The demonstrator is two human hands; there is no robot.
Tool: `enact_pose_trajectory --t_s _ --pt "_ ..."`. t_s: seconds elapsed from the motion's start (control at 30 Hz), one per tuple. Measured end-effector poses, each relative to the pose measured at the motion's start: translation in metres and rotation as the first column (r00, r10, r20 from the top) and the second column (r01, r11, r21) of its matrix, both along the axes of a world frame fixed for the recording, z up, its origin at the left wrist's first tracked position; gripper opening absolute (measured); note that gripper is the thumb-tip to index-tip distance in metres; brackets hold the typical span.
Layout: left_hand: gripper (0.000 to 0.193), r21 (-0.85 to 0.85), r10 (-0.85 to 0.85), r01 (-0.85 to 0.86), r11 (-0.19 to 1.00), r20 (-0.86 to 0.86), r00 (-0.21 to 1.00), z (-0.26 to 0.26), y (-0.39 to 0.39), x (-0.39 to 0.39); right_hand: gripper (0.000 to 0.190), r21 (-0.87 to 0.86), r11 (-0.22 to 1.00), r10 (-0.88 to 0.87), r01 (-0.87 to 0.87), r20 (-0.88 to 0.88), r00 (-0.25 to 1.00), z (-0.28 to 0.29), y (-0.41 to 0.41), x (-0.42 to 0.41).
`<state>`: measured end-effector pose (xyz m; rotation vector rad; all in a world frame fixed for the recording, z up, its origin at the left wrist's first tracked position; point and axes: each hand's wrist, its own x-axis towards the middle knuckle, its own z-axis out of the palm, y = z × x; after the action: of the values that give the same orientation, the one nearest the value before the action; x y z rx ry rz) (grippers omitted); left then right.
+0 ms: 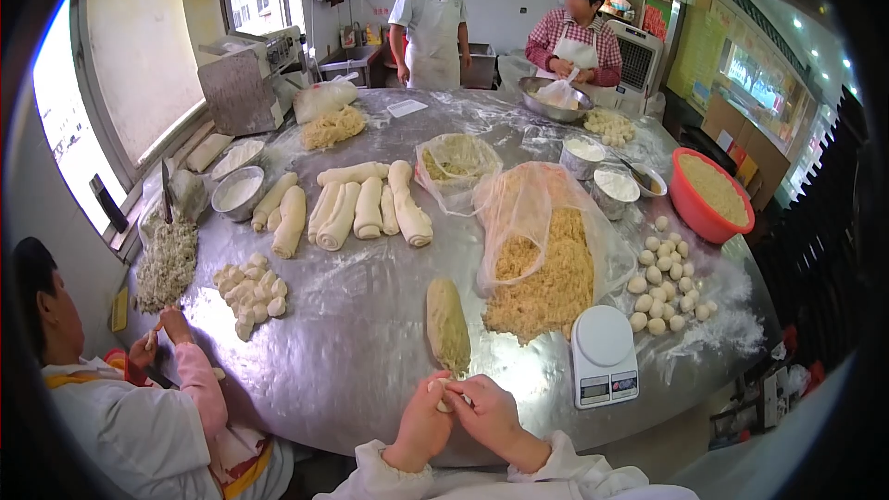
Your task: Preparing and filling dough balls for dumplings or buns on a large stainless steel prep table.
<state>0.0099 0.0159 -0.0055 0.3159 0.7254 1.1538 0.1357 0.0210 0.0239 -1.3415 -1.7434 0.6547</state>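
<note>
My left hand [421, 427] cups a small piece of white dough [439, 397] at the near edge of the metal table. The fingertips of my right hand [489, 417] pinch the same piece from the other side. My fingers hide much of it, so I cannot tell its full shape. Just beyond my hands lies a log of greenish-yellow filling [446, 323], crumbling at its near end. To the right, a heap of orange-brown crumbly filling [545, 278] spills from a clear plastic bag [510, 205].
A white kitchen scale [604, 354] and several dough balls [667, 285] are at right, near a red basin [712, 194]. Rolled dough [368, 205] lies mid-table. A seated co-worker [132, 389] handles dough at left, beside dough pieces [251, 292]. Two people stand across the table [347, 361].
</note>
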Motion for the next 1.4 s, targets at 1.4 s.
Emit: enact_pose_trajectory --t_s 1.4 --pt "0.036 0.032 -0.191 0.195 0.980 0.409 0.892 0.053 -0.014 0.005 0.036 0.328 0.942 0.128 -0.070 -0.156 0.980 0.000 0.001 0.004"
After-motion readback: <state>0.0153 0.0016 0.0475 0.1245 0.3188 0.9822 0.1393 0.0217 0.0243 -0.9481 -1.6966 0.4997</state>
